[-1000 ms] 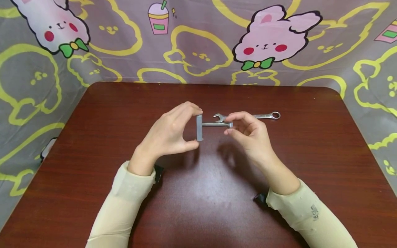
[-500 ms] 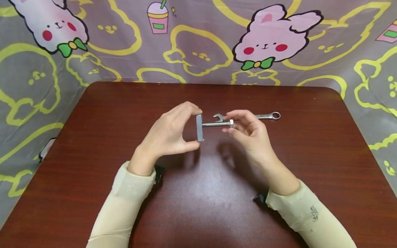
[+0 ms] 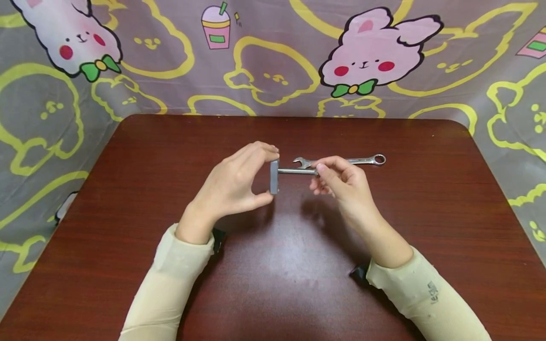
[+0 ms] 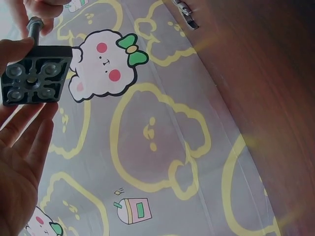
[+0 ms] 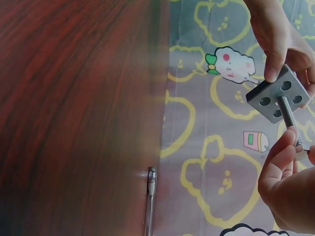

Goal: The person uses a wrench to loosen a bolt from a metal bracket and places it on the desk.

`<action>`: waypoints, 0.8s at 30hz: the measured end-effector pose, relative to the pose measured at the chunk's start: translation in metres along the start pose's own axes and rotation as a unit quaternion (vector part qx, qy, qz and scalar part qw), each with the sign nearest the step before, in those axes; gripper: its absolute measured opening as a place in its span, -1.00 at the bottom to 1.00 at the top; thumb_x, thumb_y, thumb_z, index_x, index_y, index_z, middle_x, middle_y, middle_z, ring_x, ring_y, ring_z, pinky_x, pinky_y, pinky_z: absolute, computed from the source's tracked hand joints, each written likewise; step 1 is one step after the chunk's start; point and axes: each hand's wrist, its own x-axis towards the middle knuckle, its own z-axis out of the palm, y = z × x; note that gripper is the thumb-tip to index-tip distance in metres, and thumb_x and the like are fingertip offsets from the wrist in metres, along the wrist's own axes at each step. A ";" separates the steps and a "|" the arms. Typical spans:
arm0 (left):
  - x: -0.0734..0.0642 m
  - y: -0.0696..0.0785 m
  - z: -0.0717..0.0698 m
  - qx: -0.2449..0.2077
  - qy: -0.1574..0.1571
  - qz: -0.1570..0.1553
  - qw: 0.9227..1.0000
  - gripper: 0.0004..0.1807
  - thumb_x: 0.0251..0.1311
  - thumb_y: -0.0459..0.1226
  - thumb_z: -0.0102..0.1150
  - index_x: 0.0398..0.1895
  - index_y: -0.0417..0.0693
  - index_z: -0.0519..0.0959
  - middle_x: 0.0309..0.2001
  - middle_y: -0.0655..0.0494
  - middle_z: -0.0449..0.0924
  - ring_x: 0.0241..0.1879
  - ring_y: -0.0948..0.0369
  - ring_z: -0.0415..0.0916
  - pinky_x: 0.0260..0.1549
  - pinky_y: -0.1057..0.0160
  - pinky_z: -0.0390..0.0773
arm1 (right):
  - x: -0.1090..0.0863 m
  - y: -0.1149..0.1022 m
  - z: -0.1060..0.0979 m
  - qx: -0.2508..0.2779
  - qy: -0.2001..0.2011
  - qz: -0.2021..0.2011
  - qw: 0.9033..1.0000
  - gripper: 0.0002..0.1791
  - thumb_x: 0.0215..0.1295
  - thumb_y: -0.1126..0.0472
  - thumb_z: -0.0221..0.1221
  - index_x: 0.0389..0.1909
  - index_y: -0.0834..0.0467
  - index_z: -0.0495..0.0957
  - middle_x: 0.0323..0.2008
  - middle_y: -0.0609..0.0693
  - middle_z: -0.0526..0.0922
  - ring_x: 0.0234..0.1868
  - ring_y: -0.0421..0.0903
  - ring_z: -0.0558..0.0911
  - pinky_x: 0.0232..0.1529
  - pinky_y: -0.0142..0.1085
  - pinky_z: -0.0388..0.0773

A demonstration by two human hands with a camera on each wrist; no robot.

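Between thumb and fingertips, my left hand [image 3: 232,182] grips a grey square plate [image 3: 274,177] by its edges, upright above the table. A threaded bolt [image 3: 297,171] stands out of the plate's centre toward the right. My right hand [image 3: 347,189] pinches the bolt's head end with thumb and fingers, mostly covering the head. Around the bolt shaft [image 5: 288,115], several round holes show in the plate [image 5: 273,91] in the right wrist view. The left wrist view shows the plate's ribbed back face [image 4: 39,71] and part of the bolt head [image 4: 35,22].
A combination wrench [image 3: 368,160] lies on the dark red-brown table [image 3: 281,284] just behind my right hand, its open end to the left. Patterned cloth [image 3: 273,57] hangs along the table's back and sides.
My right thumb has moved up over the bolt head, and the fingers have shifted lower, covering the head that showed before. The left hand and plate stay nearly still.
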 end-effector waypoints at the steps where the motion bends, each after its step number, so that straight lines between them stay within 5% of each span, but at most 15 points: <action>1: 0.000 0.000 0.001 -0.001 0.000 0.002 1.000 -0.29 -0.31 -0.28 0.50 0.05 -0.26 0.46 0.09 -0.10 0.56 0.13 0.04 0.54 0.13 0.12 0.53 | 0.000 0.000 0.000 0.002 0.004 0.000 1.000 -0.86 0.45 0.34 0.04 -0.22 0.16 0.58 -0.58 -0.10 0.65 -0.52 -0.24 0.62 -0.43 -0.42 0.58; 8: 0.000 0.000 0.001 -0.001 -0.001 0.004 1.000 -0.30 -0.30 -0.28 0.49 0.05 -0.25 0.47 0.08 -0.09 0.56 0.14 0.05 0.54 0.14 0.14 0.53 | 0.000 0.000 0.001 -0.002 0.011 -0.009 1.000 -0.79 0.41 0.39 0.08 -0.30 0.05 0.62 -0.58 -0.11 0.64 -0.52 -0.24 0.62 -0.41 -0.42 0.58; 24: -0.002 -0.002 0.002 -0.006 0.006 -0.005 1.000 -0.28 -0.34 -0.19 0.49 0.02 -0.23 0.48 0.00 -0.04 0.58 0.02 0.10 0.56 0.06 0.17 0.55 | -0.002 0.002 0.000 -0.002 -0.006 -0.028 1.000 -0.67 0.25 0.55 0.13 -0.12 0.11 0.64 -0.32 -0.08 0.66 -0.42 -0.21 0.67 -0.25 -0.36 0.67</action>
